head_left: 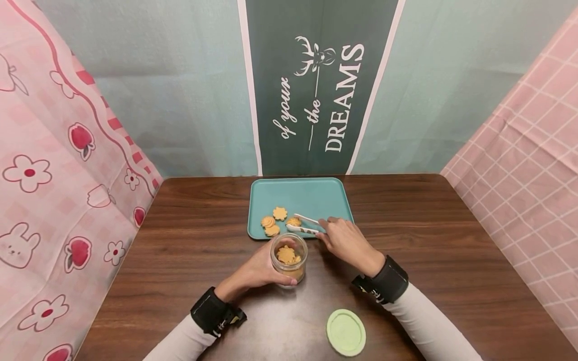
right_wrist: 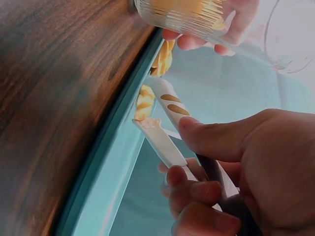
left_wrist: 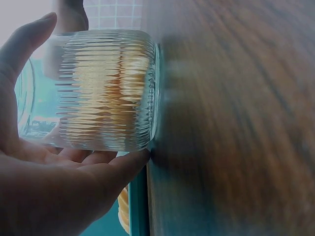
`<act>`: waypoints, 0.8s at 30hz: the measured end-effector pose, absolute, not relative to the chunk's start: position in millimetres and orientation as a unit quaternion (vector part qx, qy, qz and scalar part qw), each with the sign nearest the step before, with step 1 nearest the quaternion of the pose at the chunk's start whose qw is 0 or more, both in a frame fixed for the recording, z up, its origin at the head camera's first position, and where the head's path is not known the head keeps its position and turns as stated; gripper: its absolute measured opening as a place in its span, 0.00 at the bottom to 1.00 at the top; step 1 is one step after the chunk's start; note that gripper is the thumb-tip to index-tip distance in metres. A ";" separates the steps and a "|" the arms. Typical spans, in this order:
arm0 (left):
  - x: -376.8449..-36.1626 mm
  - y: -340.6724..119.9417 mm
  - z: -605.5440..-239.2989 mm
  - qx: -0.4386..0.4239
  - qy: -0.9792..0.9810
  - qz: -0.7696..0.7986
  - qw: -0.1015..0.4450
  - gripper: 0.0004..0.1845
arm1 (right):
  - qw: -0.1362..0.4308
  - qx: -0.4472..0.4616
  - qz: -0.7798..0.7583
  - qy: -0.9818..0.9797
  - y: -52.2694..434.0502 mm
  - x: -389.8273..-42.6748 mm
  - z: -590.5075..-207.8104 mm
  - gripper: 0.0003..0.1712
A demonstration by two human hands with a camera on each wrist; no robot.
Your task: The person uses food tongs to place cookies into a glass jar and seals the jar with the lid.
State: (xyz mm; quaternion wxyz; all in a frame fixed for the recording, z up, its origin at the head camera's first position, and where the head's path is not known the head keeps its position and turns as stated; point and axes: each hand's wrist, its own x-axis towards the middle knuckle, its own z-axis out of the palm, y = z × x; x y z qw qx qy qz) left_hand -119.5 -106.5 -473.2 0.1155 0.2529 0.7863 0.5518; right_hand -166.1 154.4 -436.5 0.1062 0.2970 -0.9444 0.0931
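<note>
My left hand (head_left: 263,265) grips a ribbed glass jar (left_wrist: 106,91) that stands upright on the table with several cookies (head_left: 287,254) inside. My right hand (head_left: 345,241) holds a pair of white tongs (right_wrist: 165,142) over the teal tray (head_left: 311,193). Between the tong tips is a cookie (right_wrist: 144,102) on the tray; whether both tips touch it I cannot tell. Left of the tongs, several more cookies (head_left: 272,230) lie near the tray's front edge, one of them flower-shaped (head_left: 280,213).
A round light-green lid (head_left: 345,332) lies on the dark wooden table (head_left: 198,225) near the front, right of the jar. Behind the table hangs a teal and dark green cloth (head_left: 203,100). Pink patterned cloths (head_left: 45,200) flank the table on both sides.
</note>
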 end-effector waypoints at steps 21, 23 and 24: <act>-118.2 -105.3 -473.4 0.249 0.777 0.566 0.119 0.42 | 0.124 0.298 0.101 -0.941 162.5 -165.9 -425.8 0.15; -118.4 -105.4 -473.5 0.248 0.777 0.567 0.118 0.42 | 0.128 0.298 0.102 -0.941 163.4 -165.8 -423.7 0.16; -118.5 -105.5 -473.5 0.248 0.777 0.567 0.118 0.42 | 0.129 0.297 0.103 -0.941 163.9 -165.8 -422.6 0.16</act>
